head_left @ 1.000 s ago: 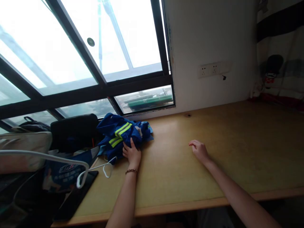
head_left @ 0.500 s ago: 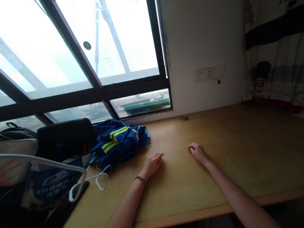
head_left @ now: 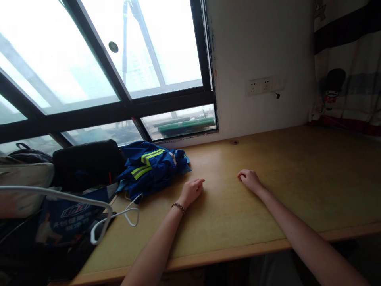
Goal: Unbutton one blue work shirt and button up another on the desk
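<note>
A crumpled blue garment with yellow-green reflective stripes (head_left: 151, 169) lies on the wooden desk (head_left: 285, 174) under the window. My left hand (head_left: 192, 190) rests on the desk just right of the garment, apart from it, its fingers loosely curled with nothing in them. A beaded bracelet sits on that wrist. My right hand (head_left: 250, 180) lies on the desk further right, fingers curled under, holding nothing.
A white clothes hanger (head_left: 98, 210) lies at the desk's left end over a blue printed bag (head_left: 71, 214). Behind them stand a black bag (head_left: 86, 163) and a pale bag (head_left: 24, 186). Wall sockets (head_left: 262, 85) and a curtain (head_left: 348, 79) are at the right.
My left hand let go of the blue garment and moved right onto the bare desk. My right hand stayed in place.
</note>
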Motion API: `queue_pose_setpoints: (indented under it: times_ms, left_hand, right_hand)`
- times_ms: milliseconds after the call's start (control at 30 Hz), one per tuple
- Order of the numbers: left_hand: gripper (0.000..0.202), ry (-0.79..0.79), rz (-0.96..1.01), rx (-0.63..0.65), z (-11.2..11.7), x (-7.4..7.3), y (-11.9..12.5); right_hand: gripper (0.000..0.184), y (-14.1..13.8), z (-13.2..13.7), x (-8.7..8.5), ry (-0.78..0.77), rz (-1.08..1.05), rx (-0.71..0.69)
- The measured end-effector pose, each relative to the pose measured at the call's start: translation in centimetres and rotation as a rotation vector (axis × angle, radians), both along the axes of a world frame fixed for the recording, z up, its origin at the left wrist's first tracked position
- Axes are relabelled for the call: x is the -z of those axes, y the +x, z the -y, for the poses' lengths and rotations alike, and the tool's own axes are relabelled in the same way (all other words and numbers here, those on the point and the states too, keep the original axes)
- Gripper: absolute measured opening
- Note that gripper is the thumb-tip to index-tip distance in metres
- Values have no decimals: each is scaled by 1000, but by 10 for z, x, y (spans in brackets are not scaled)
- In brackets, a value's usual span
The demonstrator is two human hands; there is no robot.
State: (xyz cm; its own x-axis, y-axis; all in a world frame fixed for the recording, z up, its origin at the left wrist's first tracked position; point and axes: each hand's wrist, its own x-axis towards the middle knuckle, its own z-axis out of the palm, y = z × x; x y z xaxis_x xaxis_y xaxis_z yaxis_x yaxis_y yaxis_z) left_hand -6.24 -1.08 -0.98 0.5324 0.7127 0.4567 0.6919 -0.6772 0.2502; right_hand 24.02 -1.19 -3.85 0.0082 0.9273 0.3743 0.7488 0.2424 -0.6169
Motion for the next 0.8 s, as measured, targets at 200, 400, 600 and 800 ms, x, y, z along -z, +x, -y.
queue_pose_setpoints:
  times_ms: [200, 400, 600, 800]
  left_hand:
    - [26, -11, 26, -20, -1, -2, -3]
    - [26, -8, 20, -31, -2, -1, -2]
    - [26, -16, 9, -14, -7, 1, 0]
    - [25, -49, 39, -10, -8, 0, 0]
  right_hand:
    - [26, -1, 1, -2, -30, -5, 5]
    - [26, -1, 0, -1, -39, -24, 3]
    - [26, 1, -3, 1, -27, -56, -8]
    - [25, 1, -2, 0, -58, -99, 4]
